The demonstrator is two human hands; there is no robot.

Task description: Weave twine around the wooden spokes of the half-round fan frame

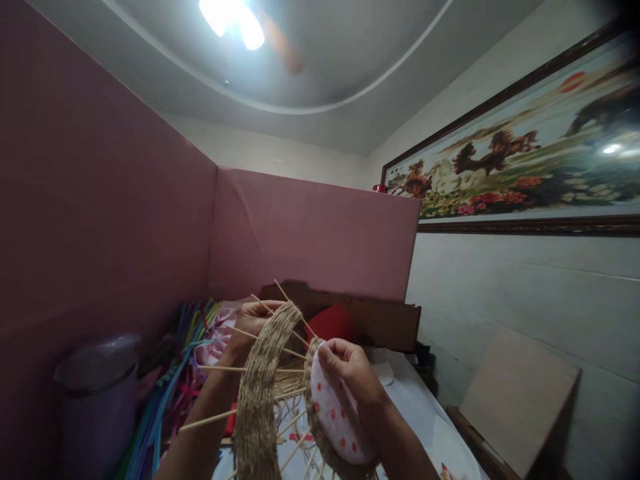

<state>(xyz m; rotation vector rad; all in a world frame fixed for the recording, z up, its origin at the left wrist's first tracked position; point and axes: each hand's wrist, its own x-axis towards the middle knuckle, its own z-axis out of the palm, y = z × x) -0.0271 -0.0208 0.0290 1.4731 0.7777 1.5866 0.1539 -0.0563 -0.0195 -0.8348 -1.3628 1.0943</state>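
Note:
A woven frame of brown twine (pixel 260 393) on thin wooden sticks is held up in front of me, tilted on its side. Its sticks stick out to the left and top. My left hand (pixel 257 319) is closed round the frame's upper left edge, partly behind the twine and sticks. Against the frame's right side lies a round white cloth piece with red dots (pixel 333 417). My right hand (pixel 350 367) pinches the top edge of that cloth against the twine rim, thumb on the cloth.
Coloured strips (pixel 167 380) and pink ribbon lie at the left beside a lidded bin (pixel 100 407). A cardboard box (pixel 390 323) with something red stands behind the hands. A white table surface (pixel 415 380) extends right, near a leaning board (pixel 520 393).

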